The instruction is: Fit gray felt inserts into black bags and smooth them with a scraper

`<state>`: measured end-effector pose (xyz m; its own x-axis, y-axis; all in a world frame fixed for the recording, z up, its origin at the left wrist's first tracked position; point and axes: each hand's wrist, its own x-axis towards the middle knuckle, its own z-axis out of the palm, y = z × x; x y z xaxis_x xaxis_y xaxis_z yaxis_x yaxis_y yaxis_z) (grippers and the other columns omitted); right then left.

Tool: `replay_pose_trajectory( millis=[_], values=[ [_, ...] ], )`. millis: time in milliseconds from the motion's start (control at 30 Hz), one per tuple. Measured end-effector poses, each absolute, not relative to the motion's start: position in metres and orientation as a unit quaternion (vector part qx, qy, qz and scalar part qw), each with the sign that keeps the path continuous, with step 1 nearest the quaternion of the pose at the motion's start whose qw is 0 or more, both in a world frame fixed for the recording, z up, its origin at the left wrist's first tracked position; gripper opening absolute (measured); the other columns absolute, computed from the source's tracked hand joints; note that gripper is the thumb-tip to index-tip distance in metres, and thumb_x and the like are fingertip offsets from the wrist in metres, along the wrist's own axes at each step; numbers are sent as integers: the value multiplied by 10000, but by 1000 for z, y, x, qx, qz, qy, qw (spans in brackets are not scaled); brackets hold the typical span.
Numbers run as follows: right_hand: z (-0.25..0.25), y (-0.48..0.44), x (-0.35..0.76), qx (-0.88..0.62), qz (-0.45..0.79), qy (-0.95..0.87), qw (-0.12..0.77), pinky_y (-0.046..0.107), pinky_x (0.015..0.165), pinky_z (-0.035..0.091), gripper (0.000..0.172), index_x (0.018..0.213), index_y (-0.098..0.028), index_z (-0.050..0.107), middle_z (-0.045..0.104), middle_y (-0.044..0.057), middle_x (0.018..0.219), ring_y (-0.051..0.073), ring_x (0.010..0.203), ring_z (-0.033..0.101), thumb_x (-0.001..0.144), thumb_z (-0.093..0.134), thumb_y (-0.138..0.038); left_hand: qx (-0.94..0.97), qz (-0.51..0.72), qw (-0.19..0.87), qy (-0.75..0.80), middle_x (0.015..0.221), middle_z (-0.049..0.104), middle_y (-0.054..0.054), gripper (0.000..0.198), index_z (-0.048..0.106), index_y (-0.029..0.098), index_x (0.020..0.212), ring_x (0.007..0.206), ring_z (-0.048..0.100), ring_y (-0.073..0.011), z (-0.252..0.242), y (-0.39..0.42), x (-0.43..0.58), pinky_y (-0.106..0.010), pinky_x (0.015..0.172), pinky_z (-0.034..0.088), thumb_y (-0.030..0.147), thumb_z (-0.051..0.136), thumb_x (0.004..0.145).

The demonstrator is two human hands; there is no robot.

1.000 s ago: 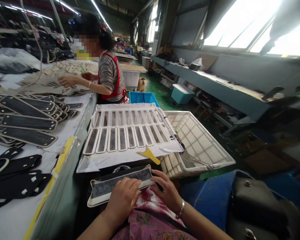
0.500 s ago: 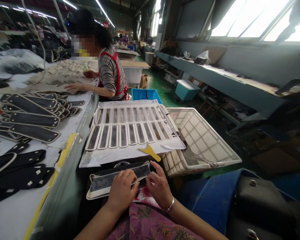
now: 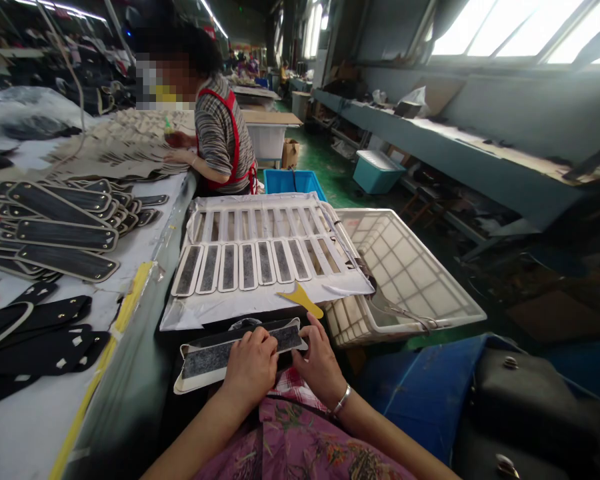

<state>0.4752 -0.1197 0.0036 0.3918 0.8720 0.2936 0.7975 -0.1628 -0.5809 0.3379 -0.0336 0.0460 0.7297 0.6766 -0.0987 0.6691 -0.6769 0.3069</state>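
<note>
Holds a long dark-faced strip (image 3: 207,360) with a pale border low in front of purple floral clothing (image 3: 303,443), tilted, right end higher. Grips the strip to the right of its middle with the left hand (image 3: 251,367), fingers close together and bent over the upper face. Reaches to the right end with the right hand (image 3: 321,367), index finger and thumb apart there; cannot tell pinching from mere touch. Wears a silver-coloured bracelet (image 3: 343,399) on the right wrist. Faces a white slotted board (image 3: 240,309) just beyond the strip, with 7 similar strips (image 3: 248,265) side by side in the nearer row and a yellow forked tool (image 3: 303,299) at the near edge. Includes, at right, a white lattice crate (image 3: 395,260) beside the board and, nearer, a blue container (image 3: 415,387). Shows, at left, a bench (image 3: 20,440) bearing piled dark bordered strips (image 3: 65,233), black pieces (image 3: 35,363) and, farther off, pale pieces (image 3: 115,143) beside a co-worker (image 3: 215,137).
</note>
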Motion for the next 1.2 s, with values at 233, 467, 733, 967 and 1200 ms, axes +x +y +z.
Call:
replay_pose_trajectory(
  millis=[233, 467, 733, 967, 1200],
  values=[
    [-4, -142, 462, -599, -164, -759, 195, 466, 1073, 262, 386, 1214, -136, 512, 495, 98, 1304, 250, 1283, 331, 849, 390, -107, 908, 43, 180, 375, 924, 542, -56, 50, 532, 181, 825, 861, 518, -213, 42, -33, 333, -340, 720, 407, 191, 497, 791],
    [-11, -142, 454, -558, -208, -791, 142, 419, 1002, 376, 442, 1250, -17, 469, 490, 183, 1290, 294, 1260, 363, 839, 330, -100, 912, 86, 160, 367, 873, 550, -23, 97, 531, 204, 799, 870, 486, -213, 44, -37, 276, -351, 755, 372, 240, 462, 858],
    [-15, -129, 442, -522, -220, -811, 148, 407, 996, 396, 434, 1251, -19, 459, 497, 201, 1276, 273, 1239, 401, 848, 327, -114, 911, 62, 81, 400, 852, 568, -38, 130, 556, 204, 776, 858, 499, -233, 43, -32, 277, -359, 718, 363, 198, 441, 836],
    [-16, -112, 424, -500, -207, -829, 142, 414, 975, 413, 407, 1216, -19, 496, 501, 197, 1274, 294, 1239, 396, 854, 337, -118, 899, 74, 88, 422, 866, 560, -62, 95, 560, 187, 827, 857, 511, -253, 47, -28, 272, -378, 710, 378, 196, 466, 813],
    [-14, -101, 411, -476, -207, -844, 133, 408, 974, 415, 402, 1229, -22, 483, 490, 195, 1286, 285, 1241, 396, 878, 314, -121, 885, 168, 109, 421, 960, 573, -38, 99, 559, 209, 729, 955, 504, -227, 33, -12, 211, -412, 883, 363, 263, 527, 805]
  ],
)
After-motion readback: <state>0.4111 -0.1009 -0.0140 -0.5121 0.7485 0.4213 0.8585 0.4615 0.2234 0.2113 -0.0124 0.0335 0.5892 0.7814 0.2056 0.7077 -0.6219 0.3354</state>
